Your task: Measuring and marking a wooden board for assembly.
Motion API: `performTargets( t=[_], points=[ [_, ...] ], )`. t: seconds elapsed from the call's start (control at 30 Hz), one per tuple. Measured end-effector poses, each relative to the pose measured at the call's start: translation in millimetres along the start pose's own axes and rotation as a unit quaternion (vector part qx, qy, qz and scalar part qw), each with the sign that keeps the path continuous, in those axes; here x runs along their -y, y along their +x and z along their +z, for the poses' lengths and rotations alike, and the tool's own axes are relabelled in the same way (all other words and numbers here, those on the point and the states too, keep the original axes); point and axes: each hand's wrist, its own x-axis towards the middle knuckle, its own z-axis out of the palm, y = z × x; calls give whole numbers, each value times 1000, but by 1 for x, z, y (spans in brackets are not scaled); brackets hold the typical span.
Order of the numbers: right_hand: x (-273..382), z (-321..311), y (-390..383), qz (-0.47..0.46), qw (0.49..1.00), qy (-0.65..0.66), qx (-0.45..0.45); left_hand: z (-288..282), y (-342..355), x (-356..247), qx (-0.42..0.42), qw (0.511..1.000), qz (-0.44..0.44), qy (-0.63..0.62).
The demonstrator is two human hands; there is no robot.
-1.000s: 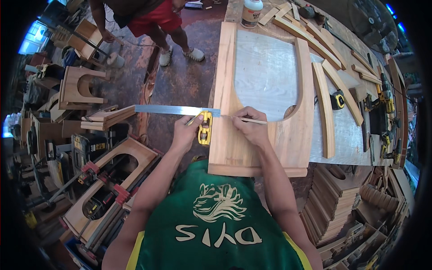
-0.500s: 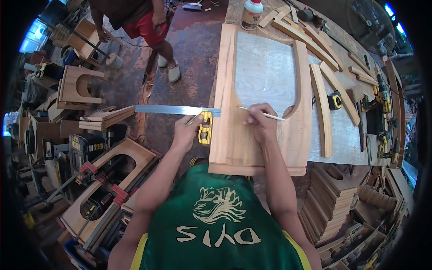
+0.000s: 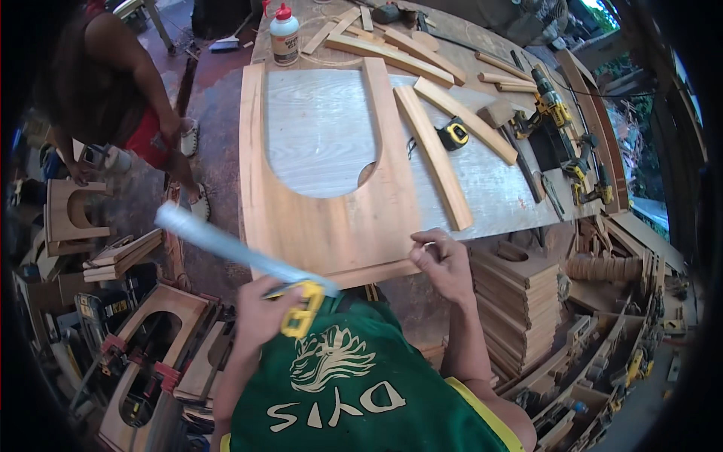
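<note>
Workshop floor [image 3: 226,151] runs along the left edge of the desk [image 3: 467,22], where a co-worker [image 3: 113,75] in red shorts stands. One wooden panel [image 3: 331,233] with a U-shaped cut-out lies at the desk's near left corner; the cut-out opens toward the far edge, and the panel's near end projects past the near edge, toward the wearer's green shirt [image 3: 324,384].

Left grip [image 3: 260,309]: closed around the yellow head of a combination square [image 3: 248,258], open only as wide as the head requires. The head protrudes to the right of the fingers, in front of the shirt. The steel blade, blurred, slopes up and leftward past the panel's near left corner; contact between blade and panel cannot be determined.

Right grip [image 3: 446,267]: partly closed, fingers bent, thumb near the forefinger. Position: just beside the panel's near right corner. Whether the fingertips hold anything cannot be determined.

Two wooden strips [image 3: 433,158] lie to the right of the panel, with a yellow-and-black tape measure [image 3: 453,134] between them. A mallet [image 3: 495,114] and a drill [image 3: 553,98] lie toward the desk's right edge. A red-capped bottle [image 3: 285,38] stands upright near the left edge, beyond the panel.
</note>
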Motion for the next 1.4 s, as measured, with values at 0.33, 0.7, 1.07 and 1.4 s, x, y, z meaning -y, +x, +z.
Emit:
performTargets(
  t=[0.33,0.7,1.07,1.4],
  points=[
    [-132,-162,4,19,987,151,-58,314,84,-85,238,965,89,67],
    [-281,-303,94,82,989,79,-90,350,65,-11,-100,973,130,165],
    [-285,-260,126,-28,974,-160,-155,433,172,-25,-206,930,27,305],
    [-248,-262,121,5,989,-117,-87,378,137,-39,-173,967,83,165]
  ],
)
